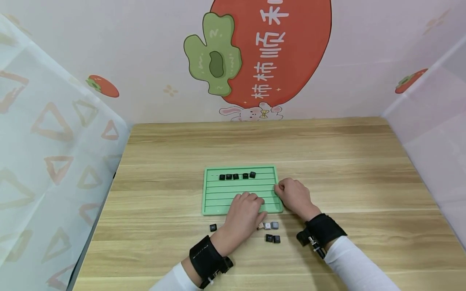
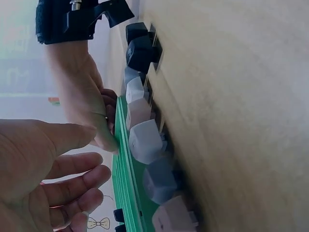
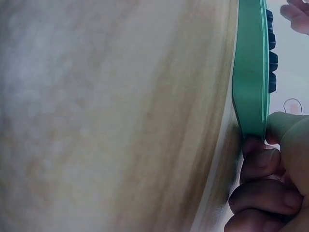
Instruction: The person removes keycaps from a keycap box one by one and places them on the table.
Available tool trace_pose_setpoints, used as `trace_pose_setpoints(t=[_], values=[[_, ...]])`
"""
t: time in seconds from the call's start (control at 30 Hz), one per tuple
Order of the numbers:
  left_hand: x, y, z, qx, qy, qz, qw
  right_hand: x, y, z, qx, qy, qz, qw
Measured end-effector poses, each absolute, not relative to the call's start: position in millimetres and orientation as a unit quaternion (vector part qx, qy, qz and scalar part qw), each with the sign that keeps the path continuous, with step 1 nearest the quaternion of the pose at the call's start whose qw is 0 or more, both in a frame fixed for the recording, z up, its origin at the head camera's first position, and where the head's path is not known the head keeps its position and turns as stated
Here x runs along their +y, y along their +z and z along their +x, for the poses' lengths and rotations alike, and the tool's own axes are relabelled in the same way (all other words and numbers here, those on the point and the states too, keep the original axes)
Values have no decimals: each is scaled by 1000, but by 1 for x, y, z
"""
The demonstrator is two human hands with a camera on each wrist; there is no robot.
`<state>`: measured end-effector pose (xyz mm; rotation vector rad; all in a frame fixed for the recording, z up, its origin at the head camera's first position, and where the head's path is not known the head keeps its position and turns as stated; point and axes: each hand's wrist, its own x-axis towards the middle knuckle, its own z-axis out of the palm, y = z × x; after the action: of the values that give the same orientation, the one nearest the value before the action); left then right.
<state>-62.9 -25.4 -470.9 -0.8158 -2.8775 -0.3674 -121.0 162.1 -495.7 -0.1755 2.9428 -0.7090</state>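
Note:
A green grooved board (image 1: 218, 202) lies on the table, with several black keycaps (image 1: 235, 176) in a row in one of its upper grooves. The rightmost cap sits slightly higher and askew. My right hand (image 1: 294, 196) grips the board's right edge; in the right wrist view its thumb (image 3: 285, 128) is at the top rim and curled fingers (image 3: 263, 164) are at the side. My left hand (image 1: 243, 212) is over the board's lower part, fingers loosely bent and holding nothing. Below the board, pale and grey keycaps (image 1: 267, 226) stand in a row, partly hidden by the left hand.
Two black keycaps (image 1: 272, 239) sit nearer the front, and a single black keycap (image 1: 213, 228) lies left of the left wrist. Wooden tabletop (image 1: 346, 169) surrounds the board. A printed back wall (image 1: 153, 60) and side curtains (image 1: 54, 161) border the table.

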Motion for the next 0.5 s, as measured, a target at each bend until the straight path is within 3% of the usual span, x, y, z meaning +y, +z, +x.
trace_pose_setpoints(t=[0.5], values=[[-26,-462,-79,-957,-117,-255,80,162,-494,-121,968,-235,-63,57]])
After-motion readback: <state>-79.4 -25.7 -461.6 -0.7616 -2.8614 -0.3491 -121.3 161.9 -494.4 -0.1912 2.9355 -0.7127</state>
